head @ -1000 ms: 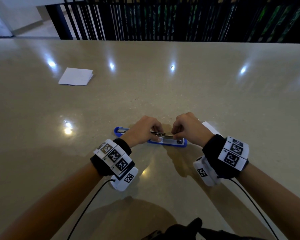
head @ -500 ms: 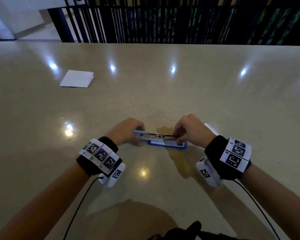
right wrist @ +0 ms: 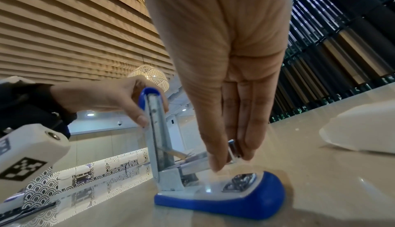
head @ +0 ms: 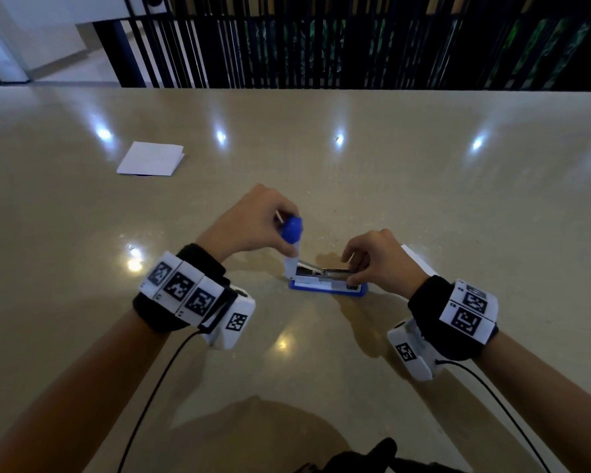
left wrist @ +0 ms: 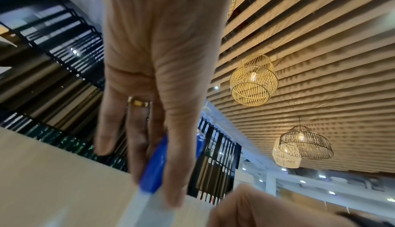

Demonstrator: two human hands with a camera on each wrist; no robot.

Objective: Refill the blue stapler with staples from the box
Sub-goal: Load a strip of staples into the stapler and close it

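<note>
Close in front of the person, a blue stapler (head: 328,285) sits on a glossy beige table (head: 423,199), between the two hands. Its long axis runs left to right across the person's view. The blue base lies flat on the table, with the hinge at the left end and the anvil end toward the right.

The left hand (head: 249,223) grips the stapler's lid (head: 291,238), thumb and fingers wrapped round its blue tip. The lid stands nearly upright from the hinge. The right hand (head: 379,257) pinches the front end of the metal staple channel (right wrist: 234,148) between thumb and fingertips; the channel is raised a little above the base. Whether staples already lie in the channel cannot be told.

The coming move probably turns on this: the lid swings about the left-end hinge, so it would fold rightward and down along the stapler's length onto the channel. The left hand is the one placed to do that, while the right hand steadies the front end and would need to clear out of the lid's path.

A white box (right wrist: 361,129) rests on the table just right of the right hand, partly hidden in the head view. A folded white paper (head: 150,158) lies well away at far left.

No brand or readable writing shows on the stapler or box. Both wrists wear bands with black-and-white square markers.
</note>
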